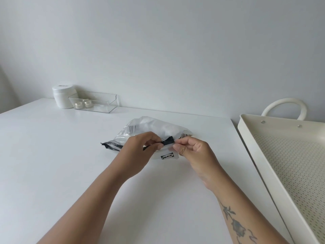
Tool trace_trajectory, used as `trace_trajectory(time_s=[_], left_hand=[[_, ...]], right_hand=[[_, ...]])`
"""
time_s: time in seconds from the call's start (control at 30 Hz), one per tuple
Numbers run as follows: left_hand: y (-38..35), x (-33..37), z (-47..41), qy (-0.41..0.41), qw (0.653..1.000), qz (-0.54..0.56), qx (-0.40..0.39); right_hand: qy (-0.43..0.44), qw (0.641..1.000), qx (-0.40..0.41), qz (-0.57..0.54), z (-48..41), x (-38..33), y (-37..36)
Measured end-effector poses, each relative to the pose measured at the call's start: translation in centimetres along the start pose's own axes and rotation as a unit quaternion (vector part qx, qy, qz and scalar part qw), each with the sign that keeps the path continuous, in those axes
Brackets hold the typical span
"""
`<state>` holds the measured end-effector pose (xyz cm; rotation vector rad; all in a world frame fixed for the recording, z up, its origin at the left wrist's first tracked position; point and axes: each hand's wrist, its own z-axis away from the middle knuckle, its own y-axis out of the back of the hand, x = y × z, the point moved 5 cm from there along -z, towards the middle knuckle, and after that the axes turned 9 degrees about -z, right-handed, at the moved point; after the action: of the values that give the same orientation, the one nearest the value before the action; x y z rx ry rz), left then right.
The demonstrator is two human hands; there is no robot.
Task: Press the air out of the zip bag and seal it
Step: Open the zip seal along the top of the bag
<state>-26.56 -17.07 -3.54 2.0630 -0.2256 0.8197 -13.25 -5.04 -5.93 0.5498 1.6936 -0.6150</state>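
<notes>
A clear zip bag [153,127] with black stripes and a black zip strip lies puffed up on the white table [52,155], holding something white. My left hand [139,150] pinches the black zip strip near its middle. My right hand [191,150] pinches the same strip at its right end, thumb and forefinger closed on it. The strip's left end [109,144] sticks out free past my left hand. A small black logo label [167,156] shows on the bag's near side, below my fingers.
At the back left stand a white jar [62,96] and a clear plastic box [95,101] with two small pots inside. A cream perforated tray [288,155] with a looped handle sits to the right of the table edge.
</notes>
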Motion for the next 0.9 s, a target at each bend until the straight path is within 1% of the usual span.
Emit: trace_trajectory(time_s=[0.1,0.3,0.47,0.57,0.73,0.9], left_hand=[[-0.3,-0.1,0.1,0.004,1.000,-0.004,-0.020],[-0.7,-0.2,0.1,-0.012,0.998,-0.037,-0.041],[-0.9,-0.7,0.1,-0.001,0.998,-0.029,-0.058],[-1.0,-0.8,0.1,0.003,0.998,-0.019,-0.062],[-1.1,-0.7,0.2,0.001,0.998,-0.028,-0.053],[-1.3,-0.8,0.1,-0.004,0.998,-0.047,-0.043]], right_hand=[[-0.003,1.000,-0.003,0.008,0.0,0.3,0.2],[0.013,0.997,-0.018,0.068,-0.2,0.8,0.0],[0.021,0.998,-0.019,0.058,-0.3,0.7,-0.1],[0.020,0.998,-0.015,0.052,-0.2,0.8,-0.2],[0.027,0.997,-0.004,0.075,-0.3,1.1,-0.2],[0.025,0.996,-0.023,0.085,-0.3,1.3,-0.3]])
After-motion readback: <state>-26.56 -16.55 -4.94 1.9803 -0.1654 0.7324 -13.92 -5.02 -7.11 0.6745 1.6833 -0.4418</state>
